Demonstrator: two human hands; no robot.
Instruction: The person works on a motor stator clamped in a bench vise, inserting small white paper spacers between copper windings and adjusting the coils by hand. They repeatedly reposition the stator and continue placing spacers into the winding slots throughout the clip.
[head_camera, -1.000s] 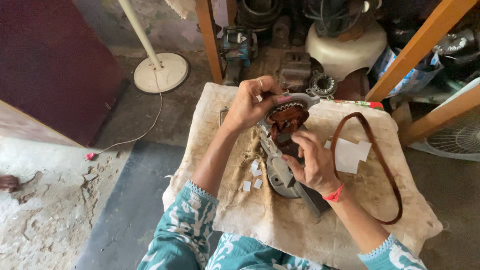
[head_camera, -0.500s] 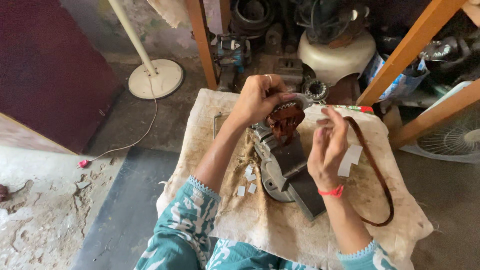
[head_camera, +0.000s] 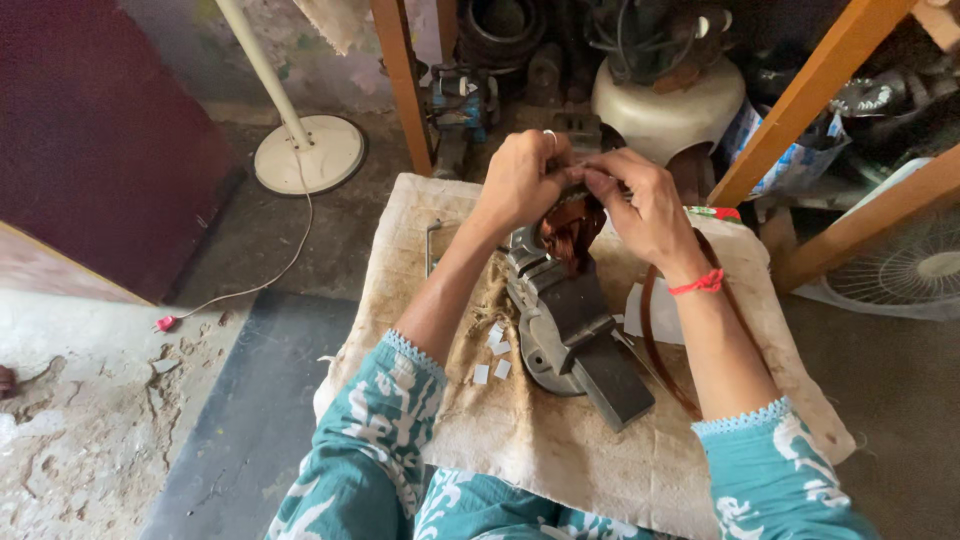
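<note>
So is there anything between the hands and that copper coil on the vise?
Nothing visible is in the way. The left hand and right hand are both already on the copper coil, which sits at the top of the grey bench vise on the cloth-covered table.

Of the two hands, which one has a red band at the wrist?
The right hand has the red band at its wrist. The left hand has a bare wrist and a ring on one finger. Both hands are on the copper winding.

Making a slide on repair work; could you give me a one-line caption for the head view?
Both hands, left and right, grip a copper coil above a metal vise on a cloth-covered table.
</note>
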